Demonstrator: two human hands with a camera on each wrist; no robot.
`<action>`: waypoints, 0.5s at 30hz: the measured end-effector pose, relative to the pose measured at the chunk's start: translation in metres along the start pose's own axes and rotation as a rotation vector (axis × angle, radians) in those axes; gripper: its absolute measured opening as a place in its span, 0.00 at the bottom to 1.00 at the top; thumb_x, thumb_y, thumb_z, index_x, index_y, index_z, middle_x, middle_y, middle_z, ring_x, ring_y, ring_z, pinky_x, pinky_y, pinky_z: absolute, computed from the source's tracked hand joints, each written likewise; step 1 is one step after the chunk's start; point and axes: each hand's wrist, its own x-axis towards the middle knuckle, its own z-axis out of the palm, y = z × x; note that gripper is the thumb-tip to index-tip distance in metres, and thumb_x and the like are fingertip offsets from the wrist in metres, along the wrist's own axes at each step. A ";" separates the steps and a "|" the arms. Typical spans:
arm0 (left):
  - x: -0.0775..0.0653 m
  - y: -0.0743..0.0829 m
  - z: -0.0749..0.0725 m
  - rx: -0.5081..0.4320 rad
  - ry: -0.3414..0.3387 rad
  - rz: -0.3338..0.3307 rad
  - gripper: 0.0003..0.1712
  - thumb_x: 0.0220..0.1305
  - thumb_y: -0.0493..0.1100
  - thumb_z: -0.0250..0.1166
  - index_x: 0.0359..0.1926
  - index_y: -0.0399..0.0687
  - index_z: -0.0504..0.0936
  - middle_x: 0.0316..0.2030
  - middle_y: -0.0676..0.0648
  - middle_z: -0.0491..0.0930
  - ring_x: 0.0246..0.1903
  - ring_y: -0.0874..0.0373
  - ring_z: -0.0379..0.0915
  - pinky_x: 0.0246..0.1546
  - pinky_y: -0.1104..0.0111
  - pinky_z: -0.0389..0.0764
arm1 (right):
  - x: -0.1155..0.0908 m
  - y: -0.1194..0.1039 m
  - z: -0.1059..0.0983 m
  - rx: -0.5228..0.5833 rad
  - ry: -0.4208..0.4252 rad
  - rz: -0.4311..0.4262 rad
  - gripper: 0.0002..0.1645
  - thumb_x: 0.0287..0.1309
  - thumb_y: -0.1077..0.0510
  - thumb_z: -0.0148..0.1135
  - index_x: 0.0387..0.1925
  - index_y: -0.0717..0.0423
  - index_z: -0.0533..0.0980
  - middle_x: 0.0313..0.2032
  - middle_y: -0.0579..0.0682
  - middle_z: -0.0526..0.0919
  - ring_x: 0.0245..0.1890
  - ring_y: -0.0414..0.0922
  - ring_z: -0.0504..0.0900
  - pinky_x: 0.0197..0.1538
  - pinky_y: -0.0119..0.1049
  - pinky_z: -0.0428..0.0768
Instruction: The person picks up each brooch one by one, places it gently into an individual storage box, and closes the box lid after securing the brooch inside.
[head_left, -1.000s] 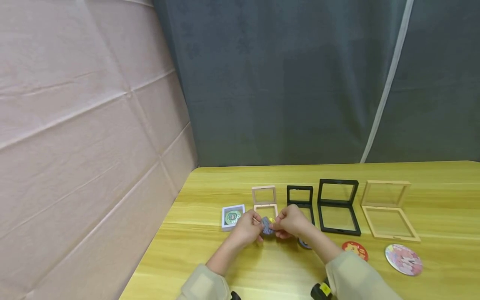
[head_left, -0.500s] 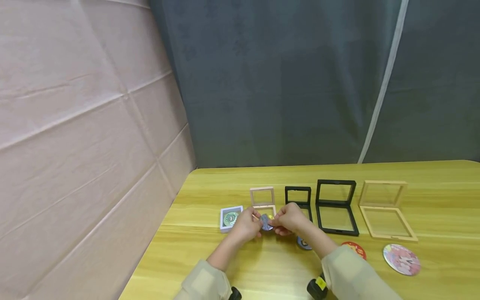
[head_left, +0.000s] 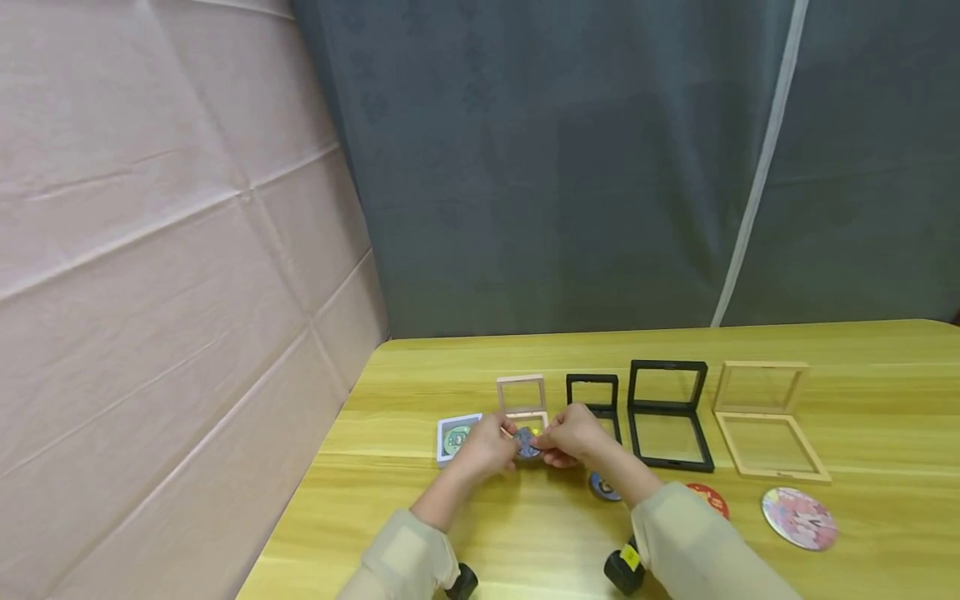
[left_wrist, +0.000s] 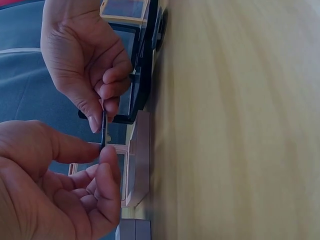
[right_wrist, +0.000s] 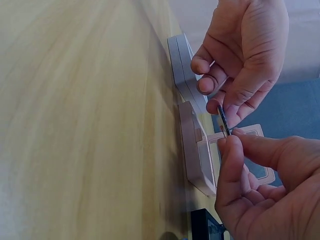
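A round grey-blue badge (head_left: 527, 444) is held up in front of the small pink display frame (head_left: 527, 414), whose lid stands raised. My left hand (head_left: 484, 450) pinches its left edge between thumb and fingers. Its opposite edge is pinched by my right hand (head_left: 577, 435). In the left wrist view the badge (left_wrist: 104, 131) shows edge-on as a thin dark disc between both sets of fingertips. The right wrist view also shows the badge (right_wrist: 223, 120) on edge, near the pink frame (right_wrist: 187, 145). Part of that frame is hidden behind the hands in the head view.
Left of the pink frame lies a white frame (head_left: 440, 446) holding a green badge. To the right stand a small black frame (head_left: 592, 377), a larger black frame (head_left: 667, 407) and a cream frame (head_left: 772, 413), lids raised. Blue (head_left: 604, 487), red (head_left: 710, 498) and pink (head_left: 799, 518) badges lie in front.
Both hands keep their pinch on the badge and have raised it slightly toward the pink frame. The whole head view has shifted a little.
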 end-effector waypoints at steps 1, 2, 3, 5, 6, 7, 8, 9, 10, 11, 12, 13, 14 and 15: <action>0.000 0.000 -0.001 0.009 -0.002 0.002 0.07 0.52 0.28 0.57 0.35 0.34 0.70 0.20 0.43 0.72 0.15 0.56 0.71 0.14 0.72 0.70 | 0.001 0.000 0.000 0.008 -0.003 0.005 0.09 0.45 0.67 0.66 0.19 0.64 0.73 0.14 0.52 0.77 0.09 0.38 0.72 0.16 0.26 0.72; 0.001 0.000 -0.001 0.014 -0.002 0.003 0.07 0.52 0.28 0.57 0.34 0.34 0.71 0.20 0.44 0.72 0.15 0.57 0.70 0.14 0.73 0.69 | 0.002 -0.001 0.000 0.017 -0.005 0.012 0.09 0.45 0.68 0.66 0.18 0.64 0.73 0.13 0.52 0.76 0.09 0.38 0.71 0.16 0.26 0.72; 0.002 0.000 -0.002 0.020 -0.002 0.003 0.07 0.52 0.28 0.57 0.34 0.34 0.71 0.19 0.44 0.71 0.15 0.57 0.70 0.13 0.74 0.68 | 0.002 -0.001 0.001 0.025 -0.007 0.018 0.09 0.45 0.68 0.65 0.18 0.64 0.72 0.13 0.52 0.76 0.09 0.38 0.71 0.16 0.26 0.72; 0.003 0.001 -0.003 0.025 0.000 0.003 0.06 0.51 0.27 0.56 0.33 0.34 0.71 0.17 0.45 0.71 0.14 0.58 0.68 0.13 0.75 0.66 | 0.004 -0.002 0.001 0.043 -0.008 0.027 0.10 0.45 0.69 0.65 0.17 0.63 0.72 0.12 0.51 0.75 0.09 0.38 0.71 0.15 0.26 0.72; 0.003 0.001 -0.003 0.028 0.003 0.003 0.06 0.51 0.27 0.56 0.33 0.34 0.71 0.16 0.45 0.71 0.13 0.58 0.68 0.12 0.75 0.65 | 0.004 -0.002 0.001 0.054 -0.007 0.032 0.10 0.45 0.69 0.65 0.17 0.63 0.71 0.12 0.51 0.74 0.08 0.38 0.71 0.15 0.25 0.71; 0.004 0.002 -0.003 0.033 0.008 0.004 0.06 0.51 0.27 0.56 0.33 0.35 0.71 0.16 0.46 0.71 0.13 0.59 0.67 0.12 0.75 0.64 | 0.005 -0.003 0.001 0.066 -0.008 0.036 0.10 0.45 0.69 0.65 0.16 0.64 0.71 0.11 0.51 0.74 0.08 0.38 0.71 0.15 0.25 0.71; 0.005 0.002 -0.003 0.039 0.015 0.004 0.06 0.50 0.27 0.56 0.32 0.35 0.71 0.15 0.46 0.70 0.12 0.59 0.67 0.12 0.75 0.64 | 0.006 -0.003 0.001 0.077 -0.008 0.043 0.10 0.45 0.70 0.65 0.16 0.64 0.72 0.11 0.51 0.74 0.08 0.38 0.71 0.15 0.25 0.71; 0.005 0.003 -0.003 0.047 0.021 0.006 0.06 0.50 0.27 0.56 0.32 0.35 0.71 0.14 0.47 0.70 0.12 0.59 0.67 0.12 0.75 0.63 | 0.006 -0.004 0.001 0.088 -0.008 0.049 0.10 0.45 0.69 0.65 0.16 0.64 0.72 0.11 0.51 0.74 0.08 0.37 0.71 0.15 0.25 0.71; 0.006 0.003 -0.003 0.056 0.028 0.007 0.06 0.49 0.27 0.56 0.32 0.35 0.71 0.15 0.47 0.70 0.12 0.59 0.67 0.12 0.75 0.63 | 0.007 -0.004 0.001 0.100 -0.006 0.057 0.09 0.45 0.69 0.64 0.17 0.64 0.73 0.11 0.51 0.74 0.08 0.37 0.71 0.15 0.25 0.71; 0.006 0.003 -0.003 0.064 0.035 0.007 0.06 0.49 0.27 0.56 0.31 0.35 0.72 0.15 0.46 0.70 0.12 0.58 0.67 0.12 0.75 0.63 | 0.007 -0.004 0.001 0.111 -0.005 0.065 0.08 0.46 0.69 0.64 0.17 0.65 0.73 0.11 0.51 0.74 0.08 0.37 0.71 0.14 0.25 0.71; 0.007 0.003 -0.003 0.074 0.043 0.007 0.06 0.49 0.27 0.56 0.31 0.36 0.72 0.17 0.46 0.71 0.13 0.58 0.67 0.12 0.75 0.64 | 0.008 -0.004 0.002 0.122 -0.004 0.075 0.07 0.46 0.69 0.64 0.18 0.66 0.74 0.11 0.50 0.74 0.08 0.37 0.71 0.14 0.25 0.71; 0.007 0.003 -0.003 0.084 0.052 0.007 0.06 0.48 0.27 0.57 0.31 0.36 0.72 0.18 0.46 0.71 0.13 0.58 0.68 0.12 0.75 0.64 | 0.008 -0.005 0.002 0.132 -0.002 0.084 0.07 0.46 0.69 0.64 0.19 0.66 0.74 0.10 0.50 0.74 0.08 0.37 0.71 0.14 0.25 0.71; 0.007 0.003 -0.003 0.093 0.061 0.007 0.06 0.48 0.27 0.57 0.30 0.36 0.72 0.19 0.46 0.71 0.14 0.58 0.67 0.13 0.74 0.65 | 0.009 -0.005 0.002 0.144 -0.001 0.092 0.06 0.47 0.69 0.63 0.20 0.66 0.75 0.11 0.50 0.74 0.08 0.37 0.71 0.14 0.25 0.71; 0.008 0.003 -0.003 0.100 0.068 0.008 0.05 0.48 0.28 0.57 0.30 0.36 0.73 0.20 0.45 0.71 0.15 0.58 0.67 0.14 0.73 0.65 | 0.010 -0.005 0.001 0.152 0.001 0.096 0.05 0.47 0.69 0.63 0.20 0.67 0.75 0.11 0.50 0.74 0.08 0.37 0.71 0.15 0.25 0.71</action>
